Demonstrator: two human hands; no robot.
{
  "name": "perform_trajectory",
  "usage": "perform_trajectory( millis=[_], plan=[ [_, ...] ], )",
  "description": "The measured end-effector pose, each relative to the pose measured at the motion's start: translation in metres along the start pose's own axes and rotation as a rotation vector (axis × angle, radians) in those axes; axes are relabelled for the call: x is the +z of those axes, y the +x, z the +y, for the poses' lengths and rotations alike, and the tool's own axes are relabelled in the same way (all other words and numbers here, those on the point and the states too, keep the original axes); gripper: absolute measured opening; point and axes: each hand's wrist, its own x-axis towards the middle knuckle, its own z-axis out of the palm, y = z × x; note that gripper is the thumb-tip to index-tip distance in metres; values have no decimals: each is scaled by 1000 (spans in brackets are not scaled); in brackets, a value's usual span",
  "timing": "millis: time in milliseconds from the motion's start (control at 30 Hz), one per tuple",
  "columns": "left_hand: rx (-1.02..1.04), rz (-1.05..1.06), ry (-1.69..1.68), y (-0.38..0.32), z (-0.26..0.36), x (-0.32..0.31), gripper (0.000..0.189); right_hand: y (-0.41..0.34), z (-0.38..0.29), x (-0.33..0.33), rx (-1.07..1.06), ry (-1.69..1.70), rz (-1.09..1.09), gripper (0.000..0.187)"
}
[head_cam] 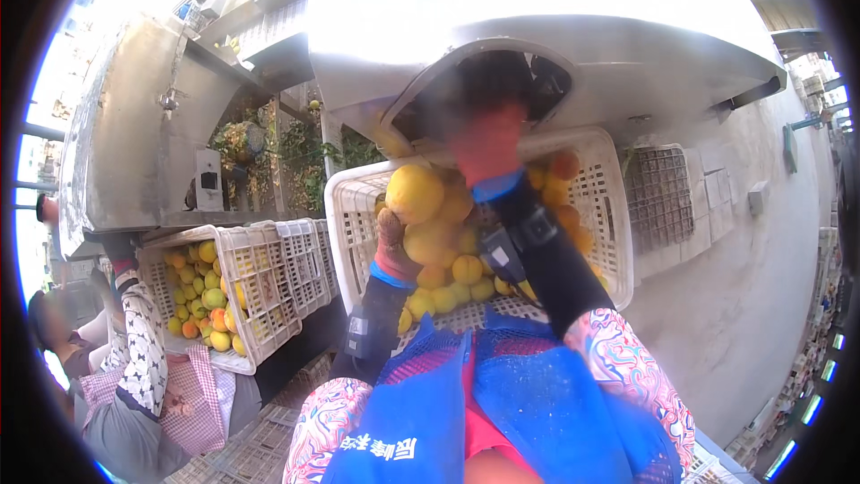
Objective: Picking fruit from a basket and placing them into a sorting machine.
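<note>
My left hand [396, 245], in a reddish knit glove with a blue cuff, grips yellow peaches; its thumb rests against a large peach [415, 193], with another peach [430, 242] beside the fingers. These sit above a white slatted plastic crate [346, 215] holding more yellow and orange peaches [443, 299]. My right hand [490, 138], gloved and motion-blurred, reaches to the oval opening [557, 77] in a pale metal machine panel. Its fingers are lost in the dark there, so whatever they hold is hidden. Both forearms carry black sleeves with small strapped devices.
At left, a co-worker [134, 376] in a checked apron reaches toward another peach-filled crate [262, 289] under a metal machine housing [134, 134]. Stacked crates [235, 447] stand low left. On the floor at right lies a grid-topped crate [662, 195]. Leaves and fruit [248, 154] show behind the left machine.
</note>
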Motion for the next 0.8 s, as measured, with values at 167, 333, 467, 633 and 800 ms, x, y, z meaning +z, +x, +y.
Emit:
perform_trajectory(
  millis=[167, 333, 467, 633, 800],
  plan=[
    [-141, -72, -161, -8, 7, -30, 107, 36, 0, -57, 48, 653, -66, 68],
    [-171, 96, 59, 14, 25, 22, 108, -11, 10, -82, -3, 1127, -538, 86],
    [-256, 45, 45, 16, 27, 25, 99, -8, 3, -96, 125, 1075, -482, 77],
    [-296, -61, -143, 18, 17, 18, 83, 0, 3, -70, 203, 595, -192, 61],
    [-281, 36, -52, 2, 6, 3, 76, 13, -9, -41, 130, 371, -54, 71]
  ],
)
